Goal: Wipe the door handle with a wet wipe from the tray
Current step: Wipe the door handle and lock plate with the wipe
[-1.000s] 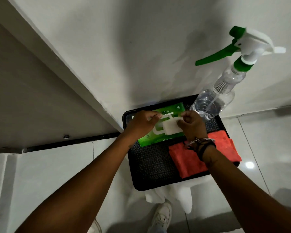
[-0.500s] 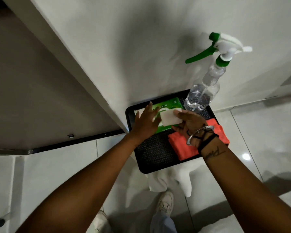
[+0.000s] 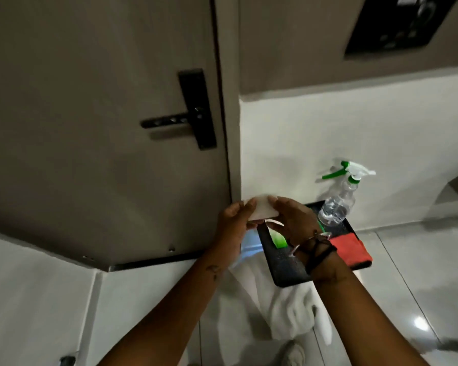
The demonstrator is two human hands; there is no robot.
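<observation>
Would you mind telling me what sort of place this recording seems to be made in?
Probably an indoor entryway or corridor by a room door. A grey door with a black lever handle stands beside a white wall, a dark control panel hangs higher up, and the floor is glossy tile.

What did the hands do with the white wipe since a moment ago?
Both hands, left hand and right hand, lifted the wet wipe up off the green pack and now hold it together. The view tipped up, showing the door handle. The spray bottle and red cloth stayed on the tray.
</observation>
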